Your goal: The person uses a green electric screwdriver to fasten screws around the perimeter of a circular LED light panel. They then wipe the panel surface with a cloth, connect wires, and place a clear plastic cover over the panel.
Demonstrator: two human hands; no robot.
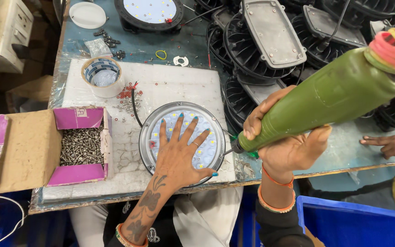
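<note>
**Driver tip at the lamp's right rim**

Nearest the camera: left hand [179, 158], fingers spread wide, pressed flat on the round LED lamp disc with clear lens cover and metal rim [161, 120]. Disc lies on the cracked white foam pad [170, 84] at the near desk [138, 45] edge. Right hand [285, 144] wraps the lower end of the green plastic electric screwdriver [330, 98]. Tool's long axis runs from upper right down to lower left; its metal tip meets the disc's right rim. Right hand is nearer that rim. Left of disc: open cardboard box of steel screws [81, 146], well apart. Another person's hand [389, 144] rests far right.
</note>
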